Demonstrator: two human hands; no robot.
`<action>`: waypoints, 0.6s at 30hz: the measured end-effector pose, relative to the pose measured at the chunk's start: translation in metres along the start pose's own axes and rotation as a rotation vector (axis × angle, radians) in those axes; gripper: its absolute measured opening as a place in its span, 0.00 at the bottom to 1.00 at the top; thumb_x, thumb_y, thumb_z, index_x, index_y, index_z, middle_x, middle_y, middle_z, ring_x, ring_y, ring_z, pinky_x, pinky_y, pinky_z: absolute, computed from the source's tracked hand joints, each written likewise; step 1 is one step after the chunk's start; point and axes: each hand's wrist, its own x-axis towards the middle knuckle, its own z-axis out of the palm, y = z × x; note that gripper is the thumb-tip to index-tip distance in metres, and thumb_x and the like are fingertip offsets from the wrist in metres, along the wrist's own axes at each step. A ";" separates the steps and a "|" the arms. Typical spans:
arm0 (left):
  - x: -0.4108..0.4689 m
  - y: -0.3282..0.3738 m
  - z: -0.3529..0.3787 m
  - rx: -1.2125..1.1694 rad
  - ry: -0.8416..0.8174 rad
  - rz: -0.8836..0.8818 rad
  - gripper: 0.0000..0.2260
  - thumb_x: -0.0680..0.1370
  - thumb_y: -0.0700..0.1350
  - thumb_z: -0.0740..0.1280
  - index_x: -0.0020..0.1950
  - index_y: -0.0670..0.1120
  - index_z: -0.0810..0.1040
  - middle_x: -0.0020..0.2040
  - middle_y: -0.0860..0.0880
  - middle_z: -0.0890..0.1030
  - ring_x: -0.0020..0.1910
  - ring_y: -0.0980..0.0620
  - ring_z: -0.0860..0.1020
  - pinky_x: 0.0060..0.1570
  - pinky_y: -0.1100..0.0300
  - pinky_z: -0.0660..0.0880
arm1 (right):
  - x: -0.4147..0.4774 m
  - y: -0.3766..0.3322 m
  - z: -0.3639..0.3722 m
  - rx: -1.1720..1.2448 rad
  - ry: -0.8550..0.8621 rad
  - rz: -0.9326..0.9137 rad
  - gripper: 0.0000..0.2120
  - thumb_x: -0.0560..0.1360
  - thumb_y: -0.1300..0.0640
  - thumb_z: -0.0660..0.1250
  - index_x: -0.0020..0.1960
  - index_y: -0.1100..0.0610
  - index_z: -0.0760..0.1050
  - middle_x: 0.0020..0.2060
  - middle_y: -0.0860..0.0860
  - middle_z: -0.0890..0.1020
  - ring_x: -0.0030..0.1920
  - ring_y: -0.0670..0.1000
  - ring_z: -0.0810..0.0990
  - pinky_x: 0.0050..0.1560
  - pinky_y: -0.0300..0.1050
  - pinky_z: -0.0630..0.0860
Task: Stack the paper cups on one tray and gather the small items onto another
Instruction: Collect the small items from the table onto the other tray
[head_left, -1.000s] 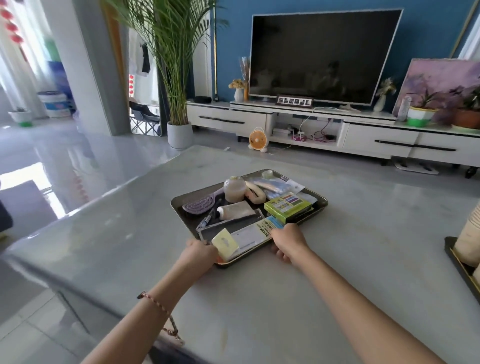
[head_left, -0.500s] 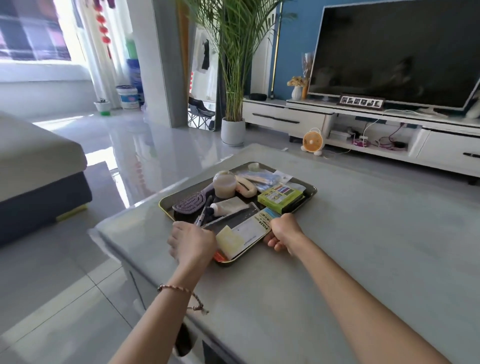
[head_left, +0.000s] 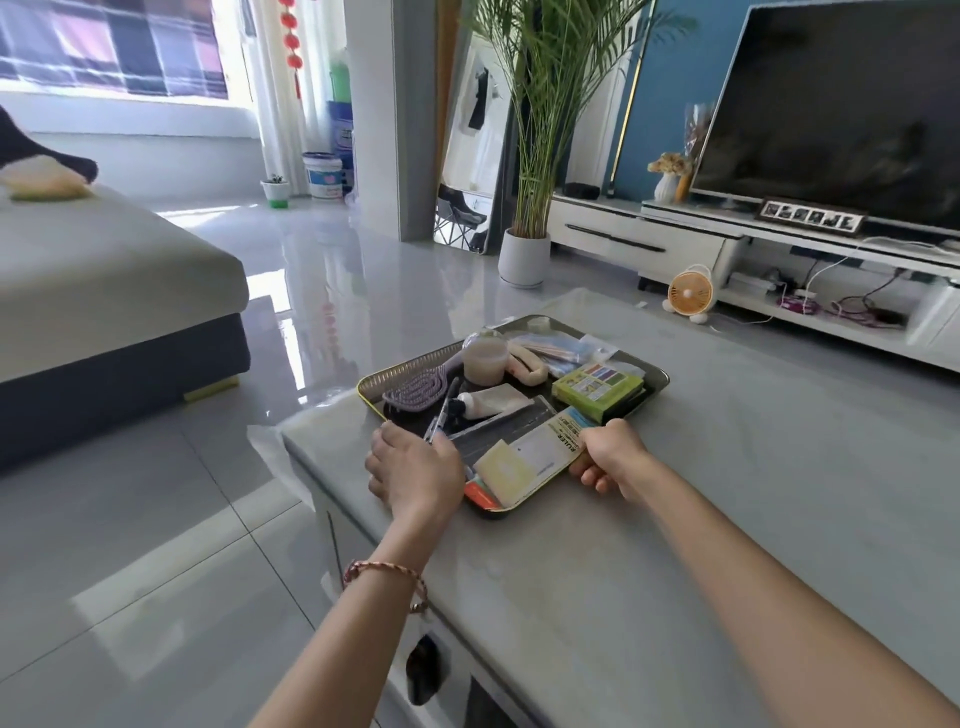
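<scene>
Tray (head_left: 658, 375) lies ahead, long axis slanting away rightward; left hand (head_left: 415, 467) fingers curl over its left rim, right hand (head_left: 610, 457) fingers clamp its near rim.

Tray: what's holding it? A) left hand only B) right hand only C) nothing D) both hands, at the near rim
D: the left hand and the right hand each grip the near rim of the tray.
</scene>
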 end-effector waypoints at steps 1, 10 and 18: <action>0.002 -0.001 -0.004 -0.032 0.011 0.007 0.27 0.79 0.48 0.57 0.73 0.36 0.53 0.74 0.38 0.58 0.72 0.38 0.57 0.69 0.46 0.55 | 0.000 0.001 -0.004 -0.023 -0.004 -0.002 0.11 0.75 0.65 0.52 0.37 0.61 0.70 0.26 0.57 0.75 0.13 0.45 0.65 0.16 0.30 0.59; 0.010 -0.023 -0.020 -0.070 0.001 0.200 0.22 0.80 0.41 0.54 0.73 0.36 0.58 0.73 0.38 0.62 0.73 0.43 0.60 0.73 0.51 0.56 | -0.019 0.015 -0.034 -0.163 -0.018 -0.012 0.12 0.76 0.65 0.53 0.35 0.61 0.67 0.26 0.56 0.72 0.18 0.48 0.68 0.16 0.30 0.58; 0.014 -0.029 -0.023 -0.226 0.001 0.139 0.25 0.81 0.38 0.52 0.76 0.38 0.47 0.77 0.40 0.47 0.77 0.47 0.48 0.73 0.59 0.48 | -0.015 0.009 0.011 0.027 0.092 0.009 0.14 0.76 0.64 0.52 0.57 0.65 0.72 0.33 0.58 0.75 0.21 0.50 0.71 0.16 0.31 0.62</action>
